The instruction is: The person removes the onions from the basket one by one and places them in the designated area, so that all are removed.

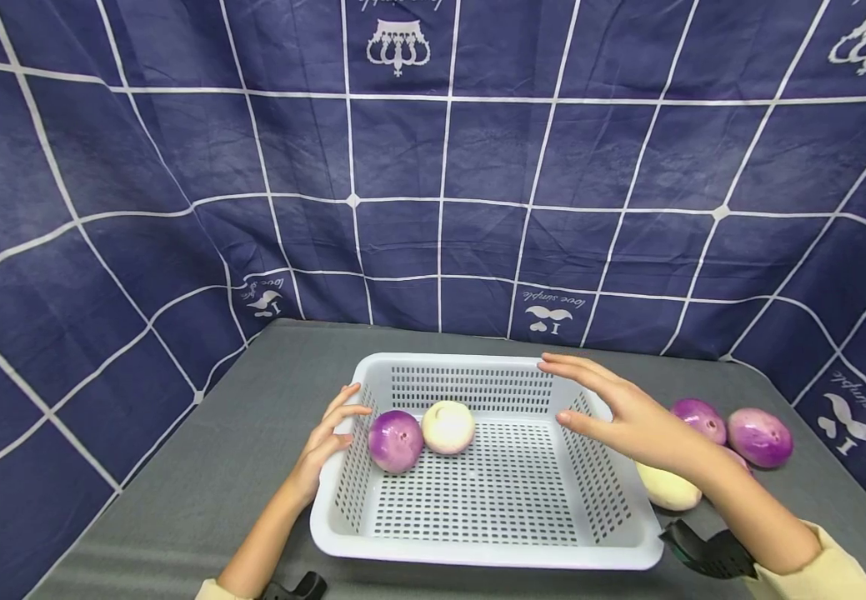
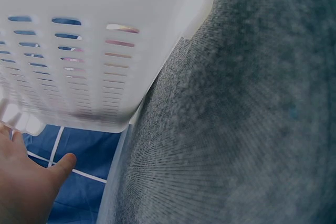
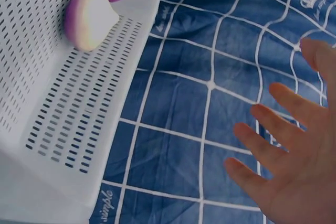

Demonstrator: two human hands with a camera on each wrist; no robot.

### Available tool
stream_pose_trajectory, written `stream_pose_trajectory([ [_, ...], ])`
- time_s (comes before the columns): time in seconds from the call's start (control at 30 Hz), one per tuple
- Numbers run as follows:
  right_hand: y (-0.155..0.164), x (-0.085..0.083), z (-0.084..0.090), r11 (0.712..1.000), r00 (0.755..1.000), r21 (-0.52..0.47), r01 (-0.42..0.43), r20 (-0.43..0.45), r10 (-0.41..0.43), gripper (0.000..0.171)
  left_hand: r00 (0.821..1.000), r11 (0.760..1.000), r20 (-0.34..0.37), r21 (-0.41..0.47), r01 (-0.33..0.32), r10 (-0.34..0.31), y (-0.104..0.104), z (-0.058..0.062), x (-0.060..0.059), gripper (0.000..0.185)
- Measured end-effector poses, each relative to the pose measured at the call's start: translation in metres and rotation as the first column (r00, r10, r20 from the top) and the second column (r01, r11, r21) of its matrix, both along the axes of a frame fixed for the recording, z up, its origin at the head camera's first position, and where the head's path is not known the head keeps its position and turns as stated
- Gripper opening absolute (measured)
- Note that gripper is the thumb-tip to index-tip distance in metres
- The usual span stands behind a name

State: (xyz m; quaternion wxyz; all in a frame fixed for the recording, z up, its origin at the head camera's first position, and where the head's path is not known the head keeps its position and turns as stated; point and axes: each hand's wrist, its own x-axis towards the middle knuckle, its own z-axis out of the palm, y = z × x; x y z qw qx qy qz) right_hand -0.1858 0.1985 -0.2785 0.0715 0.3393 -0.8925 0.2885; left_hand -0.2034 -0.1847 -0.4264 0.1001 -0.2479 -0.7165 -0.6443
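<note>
- On the grey table [image 1: 200, 467], one white slotted basket [image 1: 487, 542] sits at the middle, in front of a dark blue cloth backdrop [image 1: 433, 167] with white grid lines.
- Two onions lie inside the basket, toward its 10 o'clock corner: one purple onion [image 1: 395, 441] and one pale onion [image 1: 448, 427], touching side by side.
- Outside the basket, at its 3 o'clock side, four more onions show on the table: a purple one [image 1: 759, 437] farthest out, another purple one [image 1: 698, 417] nearer the basket, a pale yellow one [image 1: 668, 490] close to the basket wall, and a sliver of one more behind the forearm, too hidden to describe.
- Left hand [image 1: 327, 437]: at the basket's 9 o'clock rim, fingers loosely bent and touching the rim near the purple onion; it holds nothing that I can see.
- Right hand [image 1: 620, 412]: spread flat, fingers apart and straight, hovering over the basket's 2 o'clock corner, holding nothing.
- From the right wrist view, the spread fingers [image 3: 273, 150] show against the backdrop, with the two basket onions beyond them.
- One black strap shows at each wrist.
</note>
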Motion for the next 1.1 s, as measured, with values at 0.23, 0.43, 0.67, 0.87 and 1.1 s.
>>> stream_pose_trajectory([
  [0.23, -0.016, -0.003, 0.003, 0.981, 0.997, 0.189, -0.052, -0.039, 0.060, 0.052, 1.000, 1.000, 0.008, 0.000, 0.004, -0.004, 0.000, 0.000, 0.000, 0.040],
  [0.43, -0.031, -0.008, 0.003, 0.961, 0.989, 0.268, -0.070, -0.104, 0.101, 0.054, 1.000, 1.000, 0.004, 0.000, 0.002, -0.002, 0.000, 0.000, 0.000, 0.040],
  [0.67, -0.052, -0.022, -0.003, 0.931, 0.975, 0.355, -0.088, -0.161, 0.153, 0.051, 1.000, 1.000, 0.000, 0.003, 0.003, -0.003, 0.000, 0.000, 0.000, 0.039],
  [0.87, -0.071, -0.037, -0.015, 0.911, 0.977, 0.398, -0.109, -0.128, 0.172, 0.050, 1.000, 1.000, -0.006, 0.004, 0.002, -0.002, -0.001, -0.001, 0.001, 0.040],
  [1.1, -0.089, -0.061, -0.040, 0.900, 0.986, 0.410, -0.148, -0.005, 0.164, 0.050, 1.000, 1.000, 0.000, 0.008, 0.000, 0.000, -0.001, -0.001, 0.001, 0.041],
])
